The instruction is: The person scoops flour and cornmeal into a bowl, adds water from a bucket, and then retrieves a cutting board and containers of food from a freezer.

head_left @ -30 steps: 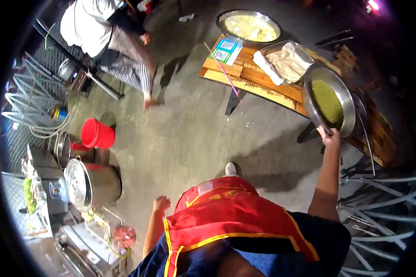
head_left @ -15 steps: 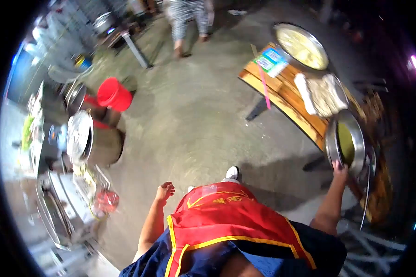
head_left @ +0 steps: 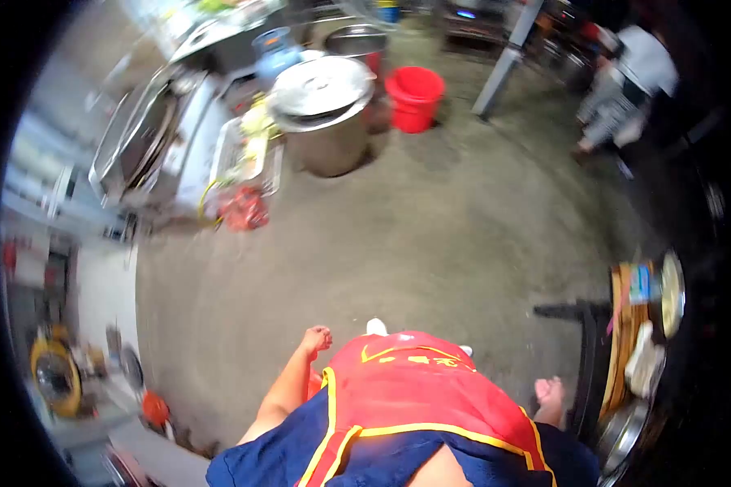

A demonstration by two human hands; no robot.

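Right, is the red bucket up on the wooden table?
No, the red bucket stands on the floor, beside the big metal pot.

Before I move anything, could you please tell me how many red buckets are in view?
1 clearly: a red bucket on the floor, beside the big lidded pot. Others may be hidden behind the pot.
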